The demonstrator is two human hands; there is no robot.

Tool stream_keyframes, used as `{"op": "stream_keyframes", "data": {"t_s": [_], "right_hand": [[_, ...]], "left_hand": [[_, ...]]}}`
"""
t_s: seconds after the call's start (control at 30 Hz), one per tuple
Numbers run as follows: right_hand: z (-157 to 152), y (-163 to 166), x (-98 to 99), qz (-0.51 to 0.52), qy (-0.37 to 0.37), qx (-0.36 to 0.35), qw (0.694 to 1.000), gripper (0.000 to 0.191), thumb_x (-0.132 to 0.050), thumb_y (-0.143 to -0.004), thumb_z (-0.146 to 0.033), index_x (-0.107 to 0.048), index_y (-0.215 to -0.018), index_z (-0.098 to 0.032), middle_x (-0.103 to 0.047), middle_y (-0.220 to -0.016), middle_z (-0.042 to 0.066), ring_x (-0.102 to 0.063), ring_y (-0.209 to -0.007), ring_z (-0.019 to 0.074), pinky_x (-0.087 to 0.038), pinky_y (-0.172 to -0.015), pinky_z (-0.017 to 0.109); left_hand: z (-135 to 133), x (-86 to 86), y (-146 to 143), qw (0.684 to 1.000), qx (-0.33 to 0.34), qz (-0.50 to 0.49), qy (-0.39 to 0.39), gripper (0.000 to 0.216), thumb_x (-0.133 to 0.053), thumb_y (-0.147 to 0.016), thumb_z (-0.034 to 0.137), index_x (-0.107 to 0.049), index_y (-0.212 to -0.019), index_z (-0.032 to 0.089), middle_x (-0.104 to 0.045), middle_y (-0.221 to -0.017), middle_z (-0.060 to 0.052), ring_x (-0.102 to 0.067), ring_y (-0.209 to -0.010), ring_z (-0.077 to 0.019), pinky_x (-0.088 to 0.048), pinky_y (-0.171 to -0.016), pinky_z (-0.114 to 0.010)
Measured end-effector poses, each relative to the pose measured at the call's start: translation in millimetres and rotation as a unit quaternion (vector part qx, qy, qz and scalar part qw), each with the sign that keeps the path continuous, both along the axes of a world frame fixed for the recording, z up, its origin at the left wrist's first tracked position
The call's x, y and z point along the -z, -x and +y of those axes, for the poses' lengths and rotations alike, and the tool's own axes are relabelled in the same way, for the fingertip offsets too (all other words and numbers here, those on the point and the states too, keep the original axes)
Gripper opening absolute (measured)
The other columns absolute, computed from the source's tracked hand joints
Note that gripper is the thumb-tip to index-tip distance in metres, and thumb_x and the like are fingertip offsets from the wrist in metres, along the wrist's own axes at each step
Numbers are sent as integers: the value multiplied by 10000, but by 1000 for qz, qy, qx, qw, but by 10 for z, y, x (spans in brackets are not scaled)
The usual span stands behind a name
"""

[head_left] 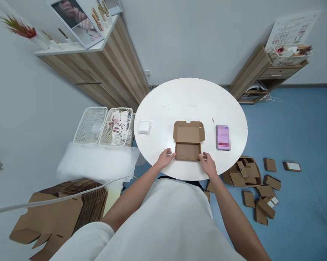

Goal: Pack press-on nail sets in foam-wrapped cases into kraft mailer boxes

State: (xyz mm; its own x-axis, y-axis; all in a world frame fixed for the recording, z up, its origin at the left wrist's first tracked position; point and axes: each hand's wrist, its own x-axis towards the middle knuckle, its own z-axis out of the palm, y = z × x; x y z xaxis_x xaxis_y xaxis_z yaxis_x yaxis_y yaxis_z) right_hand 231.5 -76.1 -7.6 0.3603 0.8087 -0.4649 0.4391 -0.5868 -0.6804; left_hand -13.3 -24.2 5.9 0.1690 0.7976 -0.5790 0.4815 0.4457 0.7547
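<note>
Box (188,150) between left hand (165,158) and right hand (208,165), loosely curled at near corners, firmness of hold unclear; risk: skewing from uneven pressure.

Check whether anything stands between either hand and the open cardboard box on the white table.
Nothing visible does: the left hand and right hand flank the near end of the open cardboard box, right at its sides.

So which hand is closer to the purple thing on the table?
Right. The right hand is at the open box's right side, near the purple thing; the left hand is across the box, farther away.
</note>
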Motion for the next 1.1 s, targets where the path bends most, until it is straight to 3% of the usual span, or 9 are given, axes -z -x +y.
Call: {"op": "stream_keyframes", "data": {"t_s": [0.1, 0.3, 0.4, 0.53, 0.8, 0.97, 1.1], "right_hand": [[-125, -14, -25, 138, 4, 58, 989, 548, -384, -773, -575, -424, -1199, -233, -520, -1165, 96, -592, -900, 201, -469, -692, 301], [-209, 40, -79, 300, 10, 136, 944, 526, -334, -797, -585, -375, -1234, -296, -413, -1276, 94, -630, -860, 188, -513, -660, 305], [-178, 69, -64, 317, 4, 141, 938, 493, -326, -808, -568, -386, -1218, -300, -384, -1304, 82, -626, -890, 190, -519, -677, 312], [-75, 49, -6, 331, -14, 145, 932, 444, -364, -802, -554, -458, -1137, -278, -445, -1267, 65, -605, -940, 202, -516, -718, 321], [380, -61, -21, 334, 1, 78, 939, 486, -321, -800, -598, -441, -1154, -287, -472, -1265, 53, -531, -1067, 203, -487, -767, 305], [540, -83, 19, 401, 8, 94, 911, 455, -447, -734, -613, -472, -1090, -330, -451, -1270, 15, -506, -1088, 213, -467, -796, 327], [519, -100, 85, 407, 12, 103, 908, 481, -484, -720, -595, -437, -1128, -343, -428, -1252, 22, -514, -1071, 214, -468, -795, 342]], "left_hand": [[-25, 40, 30, 995, -30, -72, 68, 594, -346, -811, 583, -364, -1251, 184, -445, -1269, -139, -523, -1054, -217, -477, -788, -333], [-142, 111, -18, 990, -17, -113, 78, 608, -113, -846, 592, -284, -1308, 236, -299, -1386, -108, -455, -1144, -206, -481, -799, -336], [-202, 111, -106, 984, -38, -145, 91, 614, -94, -837, 607, -251, -1320, 261, -274, -1398, -96, -416, -1185, -207, -476, -807, -343], [-195, 83, -225, 980, -70, -164, 86, 590, -140, -823, 629, -322, -1273, 293, -323, -1374, -69, -383, -1207, -210, -451, -842, -365], [118, 68, -409, 987, -109, -113, 36, 643, -27, -830, 602, -253, -1334, 273, -329, -1381, -56, -358, -1232, -198, -416, -883, -357], [233, 85, -492, 965, -212, -153, 31, 625, -188, -807, 646, -310, -1315, 304, -301, -1405, -20, -303, -1266, -214, -381, -927, -352], [214, 111, -503, 959, -242, -144, 41, 623, -254, -801, 641, -298, -1326, 309, -243, -1433, -15, -268, -1286, -220, -347, -958, -365]]}}
